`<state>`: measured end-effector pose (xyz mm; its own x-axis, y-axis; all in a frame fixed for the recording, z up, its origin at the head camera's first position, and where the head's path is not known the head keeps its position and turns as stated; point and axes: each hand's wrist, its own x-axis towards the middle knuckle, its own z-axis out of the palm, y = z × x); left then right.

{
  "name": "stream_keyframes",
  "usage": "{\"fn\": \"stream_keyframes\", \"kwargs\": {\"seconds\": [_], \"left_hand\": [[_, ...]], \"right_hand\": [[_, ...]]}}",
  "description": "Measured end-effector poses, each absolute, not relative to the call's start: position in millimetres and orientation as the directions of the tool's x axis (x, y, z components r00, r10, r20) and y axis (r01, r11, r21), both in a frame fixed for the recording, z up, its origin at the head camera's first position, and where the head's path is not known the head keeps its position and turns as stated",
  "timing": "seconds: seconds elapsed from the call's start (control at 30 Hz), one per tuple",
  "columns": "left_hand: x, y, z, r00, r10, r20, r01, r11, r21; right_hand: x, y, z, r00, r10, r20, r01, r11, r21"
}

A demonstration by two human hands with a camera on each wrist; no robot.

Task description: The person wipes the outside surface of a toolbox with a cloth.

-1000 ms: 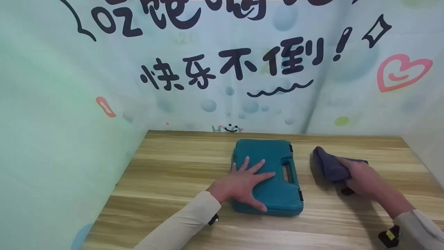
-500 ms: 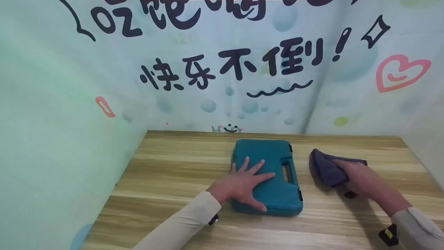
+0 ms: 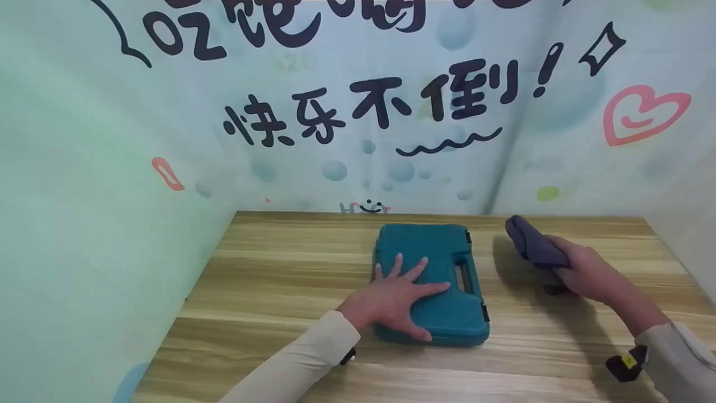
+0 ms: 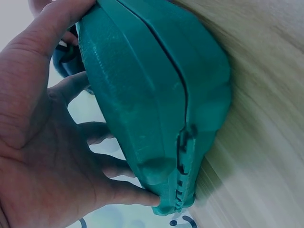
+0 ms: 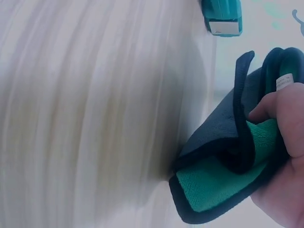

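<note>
A teal plastic carrying case point(image 3: 430, 246) with a cut-out handle and black latches lies flat on the wooden table. Across its lid my left hand point(image 3: 394, 299) rests with fingers spread; in the left wrist view the case's hinged side point(image 4: 185, 147) shows beneath the fingers. To the right of the case, my right hand point(image 3: 587, 274) grips a folded cloth point(image 3: 534, 243), dark grey-purple on the outside. The right wrist view shows the cloth's green inner face point(image 5: 213, 185), its dark edging and a small white tag point(image 5: 285, 81). A shadow falls on the table below the cloth.
The wood-grain table point(image 3: 279, 263) ends at a printed fabric backdrop point(image 3: 313, 179) at the back, with pale fabric walls at both sides. A gap of bare wood separates the case from the cloth.
My right hand dipped slightly with the cloth, then rose toward the back of the table, its shadow spreading wider. My left hand and the case have stayed nearly in place.
</note>
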<state>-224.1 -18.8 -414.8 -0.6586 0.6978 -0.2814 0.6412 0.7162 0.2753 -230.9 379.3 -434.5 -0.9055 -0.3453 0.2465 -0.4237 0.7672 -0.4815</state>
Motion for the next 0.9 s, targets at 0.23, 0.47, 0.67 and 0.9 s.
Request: {"fn": "stream_keyframes", "kwargs": {"seconds": [0.23,0.47,0.67,0.9], "left_hand": [[-225.1,-16.1,-417.0,-0.661,0.698,-0.275,0.646,0.716,0.265],[-225.1,-14.2,-417.5,-0.660,0.702,-0.269,0.641,0.712,0.287],[-226.1,-11.6,-417.6,-0.652,0.711,-0.263,0.648,0.703,0.295],[-225.4,-6.3,-419.3,-0.648,0.718,-0.253,0.660,0.696,0.284]], "right_hand": [[-234.8,368.0,-426.0,-0.921,-0.318,0.225,-0.389,0.760,-0.520],[-239.5,349.0,-418.9,-0.901,-0.334,0.276,-0.432,0.738,-0.518],[-245.2,328.2,-411.4,-0.912,-0.335,0.237,-0.411,0.726,-0.552],[-256.3,294.8,-414.1,-0.901,-0.396,0.176,-0.423,0.717,-0.553]]}}
